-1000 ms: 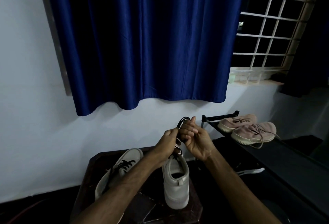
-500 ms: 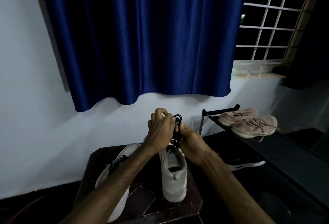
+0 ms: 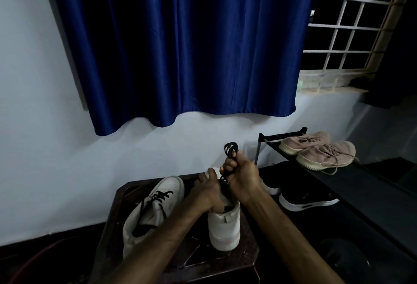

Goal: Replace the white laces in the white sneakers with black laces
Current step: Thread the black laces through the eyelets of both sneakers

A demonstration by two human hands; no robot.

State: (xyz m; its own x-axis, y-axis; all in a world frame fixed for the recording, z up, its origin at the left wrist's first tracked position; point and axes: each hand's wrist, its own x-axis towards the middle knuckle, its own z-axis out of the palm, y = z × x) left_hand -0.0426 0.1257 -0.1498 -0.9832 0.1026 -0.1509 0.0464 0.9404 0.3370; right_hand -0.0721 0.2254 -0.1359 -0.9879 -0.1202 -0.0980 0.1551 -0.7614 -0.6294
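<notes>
On a dark glossy wooden stool beside a black metal rack bearing dusty-pink knit sneakers, the left hand clasps a smooth white sneaker while the right hand curls tight around its looped black lace, a black-laced twin lying alongside.

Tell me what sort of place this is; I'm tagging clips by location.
Probably a room in a home: a blue curtain beside a grilled window, and a black shoe rack holding pink sneakers.
</notes>
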